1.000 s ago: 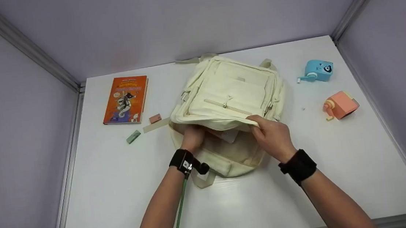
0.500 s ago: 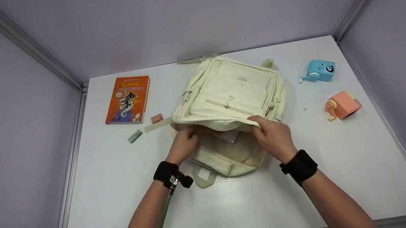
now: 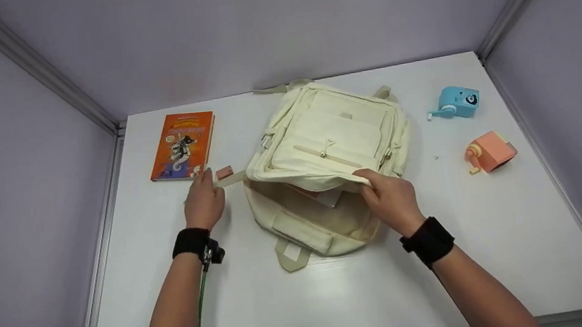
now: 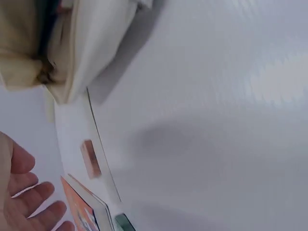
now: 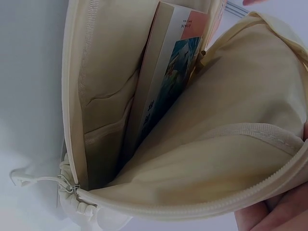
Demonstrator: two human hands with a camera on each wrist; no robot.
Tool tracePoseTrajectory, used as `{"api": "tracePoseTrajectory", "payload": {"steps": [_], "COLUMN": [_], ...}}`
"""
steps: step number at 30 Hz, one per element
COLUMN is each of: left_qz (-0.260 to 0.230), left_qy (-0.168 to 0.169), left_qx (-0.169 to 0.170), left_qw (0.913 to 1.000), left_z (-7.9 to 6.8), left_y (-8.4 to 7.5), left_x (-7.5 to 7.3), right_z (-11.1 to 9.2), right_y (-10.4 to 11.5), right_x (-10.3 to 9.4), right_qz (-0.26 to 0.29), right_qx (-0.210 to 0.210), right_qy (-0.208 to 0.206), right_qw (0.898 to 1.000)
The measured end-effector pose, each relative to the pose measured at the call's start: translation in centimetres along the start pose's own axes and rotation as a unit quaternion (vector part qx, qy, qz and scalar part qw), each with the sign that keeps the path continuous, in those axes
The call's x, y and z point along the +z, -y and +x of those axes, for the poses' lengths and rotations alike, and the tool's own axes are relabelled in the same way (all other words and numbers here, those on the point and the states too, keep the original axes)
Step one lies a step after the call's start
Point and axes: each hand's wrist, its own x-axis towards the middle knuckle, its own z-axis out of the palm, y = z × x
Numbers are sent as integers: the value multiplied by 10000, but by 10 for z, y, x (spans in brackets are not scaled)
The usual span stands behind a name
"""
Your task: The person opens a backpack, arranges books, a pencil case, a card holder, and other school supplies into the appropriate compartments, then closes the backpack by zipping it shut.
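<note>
A cream backpack (image 3: pixel 337 122) lies on the white table with its main compartment unzipped toward me. My right hand (image 3: pixel 391 197) pinches the upper edge of the opening and holds it raised. Inside, a book (image 5: pixel 180 62) shows in the right wrist view. My left hand (image 3: pixel 204 202) is over the table left of the backpack, fingers loosely spread and holding nothing in the left wrist view. Near its fingertips are a small pink block (image 3: pixel 224 172), a small green block (image 4: pixel 125 222) and an orange book (image 3: pixel 182 146). In the head view the hand hides the green block.
At the right of the table sit a blue crank-handled pencil sharpener (image 3: pixel 458 101) and an orange-pink one (image 3: pixel 491 152). A backpack strap (image 3: pixel 231 178) reaches left beside the pink block. Grey panels (image 3: pixel 279 27) enclose the table's back and sides.
My left hand has come out of the backpack and moved left, over where the green block lay. My right hand stays gripping the opening's edge.
</note>
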Motion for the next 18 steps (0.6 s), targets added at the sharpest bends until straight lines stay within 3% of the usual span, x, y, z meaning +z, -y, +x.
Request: {"api": "tracePoseTrajectory", "payload": {"steps": [5, 10, 18], "left_qz": [758, 919, 999], "left_qy": [723, 1218, 1233], "left_qx": [-278, -515, -504], "left_qw": [9941, 9869, 9860], "left_z": [21, 29, 27], "left_y": [26, 31, 29], "left_x": [3, 1, 5], "right_z": [0, -1, -2], "right_y": [1, 1, -1], "right_x": [-1, 0, 0], "right_qz": [26, 36, 8], "right_qx": [68, 107, 86], "right_qy": [80, 113, 89], "right_qw": [9999, 9999, 9999]}}
